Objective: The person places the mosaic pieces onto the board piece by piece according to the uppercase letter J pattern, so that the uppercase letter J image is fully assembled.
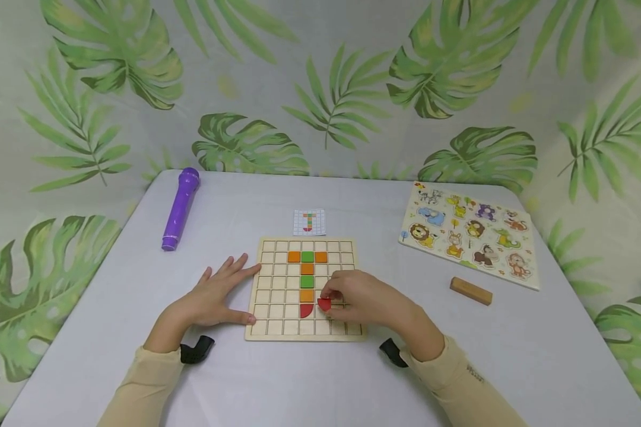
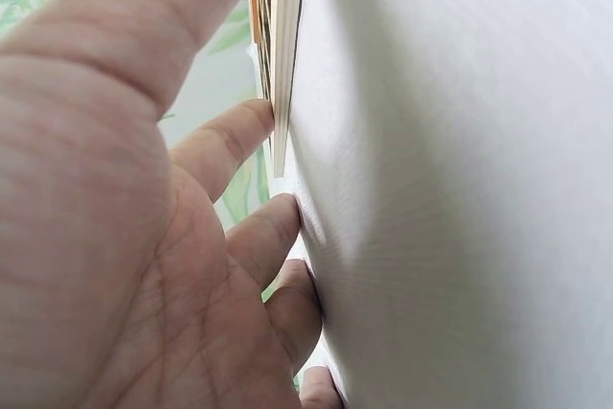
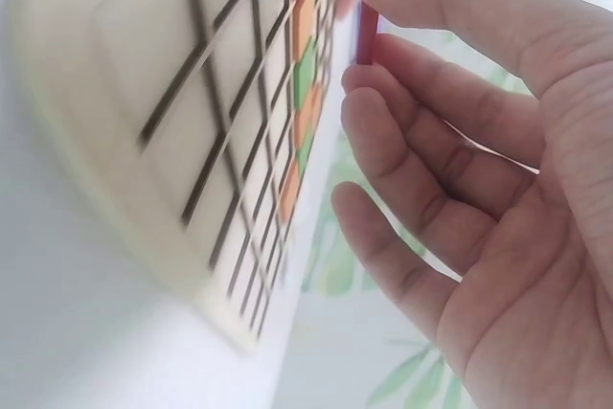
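A wooden grid board (image 1: pixel 276 296) lies in front of me with a T-like line of orange and green square tiles (image 1: pixel 307 281) set in it. Below the lowest orange tile sits a red rounded piece (image 1: pixel 306 311). Another red piece (image 1: pixel 324 304) is pinched between the thumb and fingers of my right hand (image 1: pixel 371 299), just above the board; the right wrist view shows it edge-on (image 3: pixel 368 34). My left hand (image 1: pixel 212 298) is spread out, its thumb and a fingertip touching the board's left edge. The left wrist view shows other fingertips on the cloth.
Behind the board lies a small pattern card (image 1: pixel 300 225). A purple toy microphone (image 1: pixel 179 209) is at the back left. An animal puzzle board (image 1: pixel 467 234) lies at the right, with a wooden block (image 1: pixel 470 291) in front of it. The table has a white cloth.
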`<move>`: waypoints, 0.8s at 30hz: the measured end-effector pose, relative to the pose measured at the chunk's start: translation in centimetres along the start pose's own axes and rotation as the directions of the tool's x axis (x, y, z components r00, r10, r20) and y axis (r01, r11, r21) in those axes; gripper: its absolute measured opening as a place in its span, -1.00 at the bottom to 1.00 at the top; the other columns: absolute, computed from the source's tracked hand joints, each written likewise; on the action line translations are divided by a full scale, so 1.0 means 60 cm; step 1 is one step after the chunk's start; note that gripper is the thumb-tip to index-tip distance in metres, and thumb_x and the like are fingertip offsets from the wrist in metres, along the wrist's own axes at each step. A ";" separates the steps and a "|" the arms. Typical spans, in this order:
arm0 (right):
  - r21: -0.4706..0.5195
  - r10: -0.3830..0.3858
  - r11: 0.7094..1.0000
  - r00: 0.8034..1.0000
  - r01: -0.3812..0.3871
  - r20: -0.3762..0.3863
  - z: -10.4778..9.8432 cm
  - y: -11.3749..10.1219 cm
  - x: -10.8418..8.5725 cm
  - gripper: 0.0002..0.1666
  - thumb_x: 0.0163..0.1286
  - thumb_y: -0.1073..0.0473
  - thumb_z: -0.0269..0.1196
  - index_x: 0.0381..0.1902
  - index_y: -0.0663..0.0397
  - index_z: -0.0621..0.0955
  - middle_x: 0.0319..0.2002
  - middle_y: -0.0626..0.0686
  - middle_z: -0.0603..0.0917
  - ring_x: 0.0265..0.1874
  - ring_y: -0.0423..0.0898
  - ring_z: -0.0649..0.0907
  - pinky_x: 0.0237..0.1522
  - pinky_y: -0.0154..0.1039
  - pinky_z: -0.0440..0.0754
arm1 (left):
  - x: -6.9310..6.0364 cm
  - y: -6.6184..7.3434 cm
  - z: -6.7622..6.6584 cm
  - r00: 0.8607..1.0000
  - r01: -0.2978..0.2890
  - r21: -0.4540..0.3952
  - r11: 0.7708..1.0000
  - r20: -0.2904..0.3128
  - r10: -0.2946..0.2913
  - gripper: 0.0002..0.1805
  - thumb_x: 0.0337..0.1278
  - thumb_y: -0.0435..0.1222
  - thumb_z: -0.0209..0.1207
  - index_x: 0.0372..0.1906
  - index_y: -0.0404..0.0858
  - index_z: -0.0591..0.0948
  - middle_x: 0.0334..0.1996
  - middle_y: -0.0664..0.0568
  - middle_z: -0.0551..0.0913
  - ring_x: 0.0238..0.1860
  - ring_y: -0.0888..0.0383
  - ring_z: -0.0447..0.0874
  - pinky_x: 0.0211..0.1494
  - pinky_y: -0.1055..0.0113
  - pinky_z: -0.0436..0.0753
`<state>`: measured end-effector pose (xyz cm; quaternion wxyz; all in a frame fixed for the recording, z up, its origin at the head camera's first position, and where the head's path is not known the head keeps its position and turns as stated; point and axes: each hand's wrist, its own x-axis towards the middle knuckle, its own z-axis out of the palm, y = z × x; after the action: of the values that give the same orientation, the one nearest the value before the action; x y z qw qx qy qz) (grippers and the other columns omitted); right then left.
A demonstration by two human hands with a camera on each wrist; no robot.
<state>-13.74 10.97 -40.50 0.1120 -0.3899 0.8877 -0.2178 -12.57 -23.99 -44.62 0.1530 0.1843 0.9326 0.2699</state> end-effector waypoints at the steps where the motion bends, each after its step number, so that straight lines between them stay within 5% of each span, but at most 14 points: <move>1: -0.003 -0.009 1.000 1.000 0.009 0.008 0.001 -0.003 0.006 -0.83 0.39 0.15 0.49 -0.11 0.06 0.81 -0.21 -0.06 0.76 -0.28 -0.21 0.61 -0.15 -0.38 0.66 | -0.001 0.000 0.000 1.000 0.002 0.001 1.000 0.000 -0.002 0.21 -0.01 0.21 0.56 0.73 0.03 0.22 0.77 -0.23 -0.06 0.75 -0.42 -0.21 0.62 -0.60 -0.26; 12: -0.066 -0.120 0.990 0.989 0.126 0.083 0.024 -0.032 0.070 -0.85 0.46 0.11 0.44 -0.11 0.04 0.80 -0.24 -0.06 0.76 -0.32 -0.27 0.57 -0.20 -0.44 0.60 | -0.006 -0.007 0.002 1.000 0.007 -0.012 1.000 -0.005 -0.007 0.20 0.00 0.23 0.55 0.73 0.05 0.22 0.78 -0.23 -0.07 0.75 -0.43 -0.23 0.62 -0.60 -0.28; 24: -0.094 -0.097 0.989 0.987 0.110 0.131 0.043 -0.043 0.088 -0.85 0.43 0.11 0.48 -0.12 0.00 0.80 -0.27 -0.07 0.72 -0.36 -0.26 0.55 -0.26 -0.48 0.56 | 0.001 -0.005 0.002 1.000 -0.005 -0.009 1.000 0.001 0.005 0.20 0.01 0.22 0.55 0.73 0.04 0.23 0.78 -0.23 -0.07 0.75 -0.42 -0.23 0.61 -0.61 -0.28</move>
<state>-14.66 4.69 -41.71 0.1364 -0.4539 0.8672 -0.1529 -12.65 -24.13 -44.92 0.1537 0.1863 0.9308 0.2743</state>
